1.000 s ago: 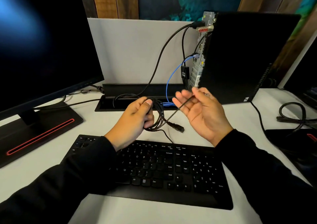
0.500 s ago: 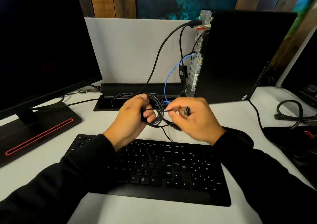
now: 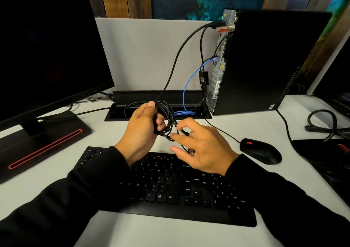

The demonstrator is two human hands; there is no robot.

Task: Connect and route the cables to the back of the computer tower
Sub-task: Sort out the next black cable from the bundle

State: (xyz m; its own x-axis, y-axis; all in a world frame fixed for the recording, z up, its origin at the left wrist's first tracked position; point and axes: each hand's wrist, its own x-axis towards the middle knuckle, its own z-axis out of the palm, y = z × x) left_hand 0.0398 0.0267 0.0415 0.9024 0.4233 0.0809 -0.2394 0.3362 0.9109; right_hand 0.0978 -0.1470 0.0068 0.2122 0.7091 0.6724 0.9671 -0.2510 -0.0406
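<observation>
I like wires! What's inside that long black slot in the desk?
A bunched blue cable and black cables drop into the slot. The left hand covers its middle.

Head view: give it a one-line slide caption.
Left hand grips a coiled black cable as right hand handles its loose end before a black computer tower.

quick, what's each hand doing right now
Left hand: grips the coiled black cable.
Right hand: fingers curled, pinching a loose strand of that cable.
</observation>
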